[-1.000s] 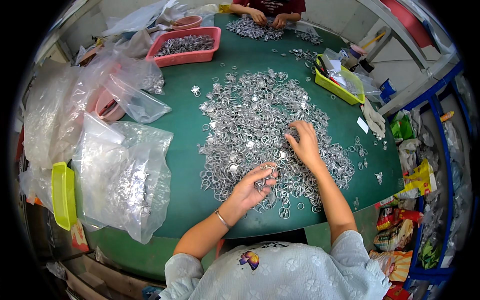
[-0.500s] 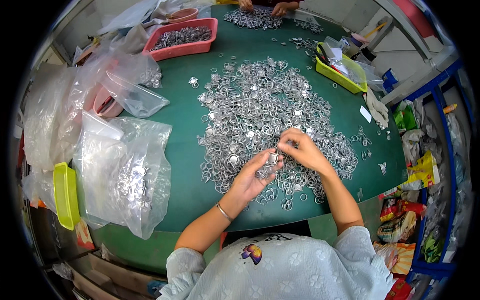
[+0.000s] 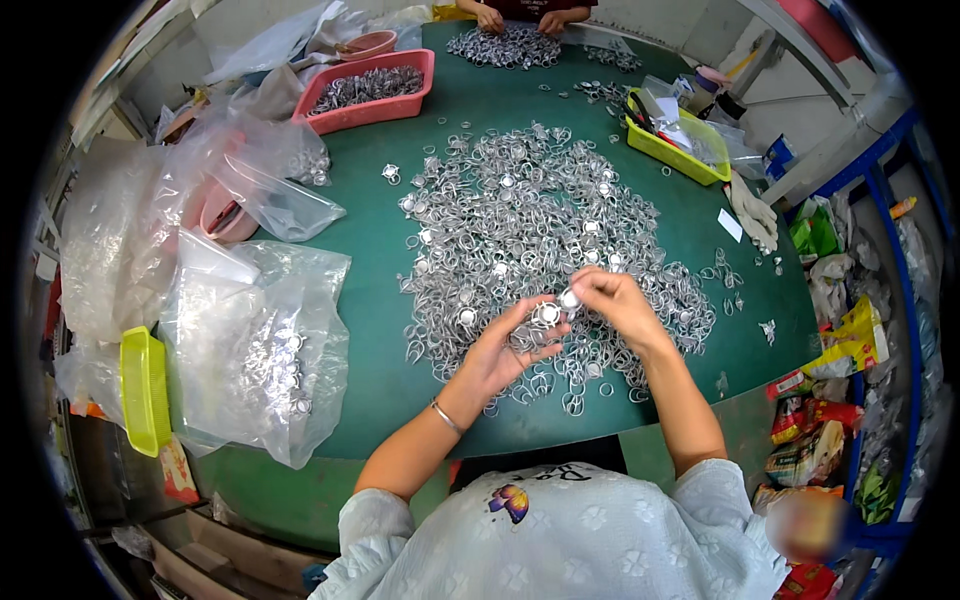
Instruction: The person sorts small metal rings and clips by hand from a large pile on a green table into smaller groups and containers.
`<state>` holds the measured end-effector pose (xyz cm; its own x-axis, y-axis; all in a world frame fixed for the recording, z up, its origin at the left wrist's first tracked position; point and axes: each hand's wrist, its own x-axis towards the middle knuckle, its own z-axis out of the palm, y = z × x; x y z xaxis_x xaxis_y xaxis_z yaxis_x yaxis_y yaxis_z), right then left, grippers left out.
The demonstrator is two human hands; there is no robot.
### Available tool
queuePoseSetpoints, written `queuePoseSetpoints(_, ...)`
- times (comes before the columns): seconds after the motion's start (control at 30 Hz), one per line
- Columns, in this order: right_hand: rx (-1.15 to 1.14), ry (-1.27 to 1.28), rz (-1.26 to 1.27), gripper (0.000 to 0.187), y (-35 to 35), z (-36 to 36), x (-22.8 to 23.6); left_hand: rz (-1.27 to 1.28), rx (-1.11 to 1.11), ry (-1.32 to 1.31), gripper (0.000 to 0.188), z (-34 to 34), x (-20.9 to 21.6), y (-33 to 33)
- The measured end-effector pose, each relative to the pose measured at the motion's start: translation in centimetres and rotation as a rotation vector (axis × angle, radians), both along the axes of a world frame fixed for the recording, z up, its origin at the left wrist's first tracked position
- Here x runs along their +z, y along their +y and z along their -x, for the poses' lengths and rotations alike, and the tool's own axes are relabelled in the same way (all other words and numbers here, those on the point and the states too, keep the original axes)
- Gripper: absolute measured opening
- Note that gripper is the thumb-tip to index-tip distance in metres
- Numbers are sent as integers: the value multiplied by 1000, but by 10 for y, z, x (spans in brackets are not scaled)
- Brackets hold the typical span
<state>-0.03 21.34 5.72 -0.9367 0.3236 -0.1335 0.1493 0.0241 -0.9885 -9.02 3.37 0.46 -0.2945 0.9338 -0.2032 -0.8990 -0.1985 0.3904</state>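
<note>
A wide heap of small silvery metal rings (image 3: 510, 220), some bearing round discs, covers the middle of the green table. Over its near side, my left hand (image 3: 495, 352) is palm up with fingers curled round several disc-bearing metal rings (image 3: 546, 315). Just to the right, the thumb and fingers of my right hand (image 3: 622, 308) pinch a small round-disc metal ring (image 3: 570, 299) close to the left fingertips. Whether this ring touches those in my left hand I cannot tell.
Left on the table lie clear plastic bags (image 3: 230, 380) with metal pieces inside and a yellow-green basket (image 3: 146, 390). A pink tray (image 3: 425, 100) of metal parts stands behind. At the right are a yellow tool basket (image 3: 690, 168) and a glove (image 3: 752, 212). Opposite, another person's hands (image 3: 492, 20) work at a smaller heap.
My right hand has risen slightly from the heap, and a round-disc ring now shows in its pinch. My left hand stays in nearly the same place with its rings.
</note>
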Motion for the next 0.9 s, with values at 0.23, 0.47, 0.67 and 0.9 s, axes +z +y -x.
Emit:
queuePoseSetpoints(0.23, -10, -15, -462, 17, 2, -33, 12, -18, 7, -184, 38, -2, -7, -16)
queuePoseSetpoints(0.47, 198, -87, -1160, 31, -27, -81, 1, 272, 971, -50, 33, -4, 29, -126)
queuePoseSetpoints(0.67, 56, -30, -1115, 15, -39, -86, -16, 136, 1412, 97, 43, 40, 31, -214)
queuePoseSetpoints(0.9, -164, 39, -748, 5, -20, -88, -22, 443, 1509, 426, 47, 11, 34, -187)
